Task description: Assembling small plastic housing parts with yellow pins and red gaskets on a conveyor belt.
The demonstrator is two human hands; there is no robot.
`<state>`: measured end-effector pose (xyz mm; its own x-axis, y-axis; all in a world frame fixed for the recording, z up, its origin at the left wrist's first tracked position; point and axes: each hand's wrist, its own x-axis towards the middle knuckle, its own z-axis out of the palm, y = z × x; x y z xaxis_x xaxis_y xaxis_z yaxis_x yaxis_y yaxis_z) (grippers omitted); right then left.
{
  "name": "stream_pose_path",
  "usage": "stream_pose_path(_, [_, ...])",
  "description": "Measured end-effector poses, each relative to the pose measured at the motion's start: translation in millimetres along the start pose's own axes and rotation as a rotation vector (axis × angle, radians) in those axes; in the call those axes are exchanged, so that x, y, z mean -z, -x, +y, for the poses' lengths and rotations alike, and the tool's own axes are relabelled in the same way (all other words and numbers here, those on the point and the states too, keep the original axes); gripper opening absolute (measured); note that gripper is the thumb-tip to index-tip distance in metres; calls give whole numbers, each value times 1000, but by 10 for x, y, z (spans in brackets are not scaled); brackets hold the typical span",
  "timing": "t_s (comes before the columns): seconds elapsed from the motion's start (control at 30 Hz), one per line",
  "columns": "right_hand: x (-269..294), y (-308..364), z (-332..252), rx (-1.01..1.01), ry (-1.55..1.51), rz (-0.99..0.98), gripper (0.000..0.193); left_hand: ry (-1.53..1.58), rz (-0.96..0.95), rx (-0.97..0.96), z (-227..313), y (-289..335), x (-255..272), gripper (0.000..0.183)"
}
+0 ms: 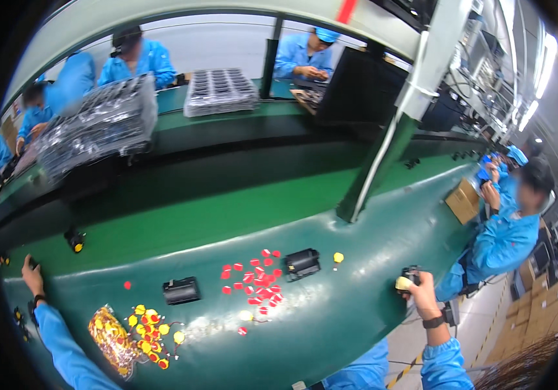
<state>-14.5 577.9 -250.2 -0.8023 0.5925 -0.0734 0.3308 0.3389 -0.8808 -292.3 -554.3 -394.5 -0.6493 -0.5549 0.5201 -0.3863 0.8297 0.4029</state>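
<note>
My right hand (pixel 426 292), at the bench's right edge, is closed round a black plastic housing (pixel 411 273) with a round yellow piece (pixel 404 283) on its near side. At the far left, my left hand (pixel 32 278) reaches out with its fingers closed on a small black part (pixel 33 263), mostly hidden. Between my hands lie two black housings, one at the left (pixel 181 290) and one farther right (pixel 302 264). Small red pieces (pixel 261 281) are scattered beside them. Yellow round pieces with thin wires (pixel 152 337) are heaped near a clear bag (pixel 110 341) of similar pieces.
Beyond the green bench (pixel 227 351) runs a green belt (pixel 240 208), carrying a black-and-yellow unit (pixel 75 240). A post (pixel 376 169) rises at its edge. Stacked clear trays (pixel 220 92) stand behind. Co-workers in blue sit across and at the right, near a cardboard box (pixel 463 201).
</note>
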Motion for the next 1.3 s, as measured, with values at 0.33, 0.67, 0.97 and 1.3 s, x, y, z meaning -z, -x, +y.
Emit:
stream_pose_path(0.33, [-557,-573,-869,626,674,-263,33,675,-454,-609,4951,2551,2464,49])
stream_pose_path(0.67, [-729,-1077,-402,827,397,-121,26,901,-733,-1073,7055,5228,2140,76])
stream_pose_path(0.97, [-466,-988,-215,631,242,-12,22,633,-632,-1000,8022,5215,1231,75])
stream_pose_path(1.3, [-179,-722,-112,875,214,162,26,621,-219,-829,6321,4269,1986,39])
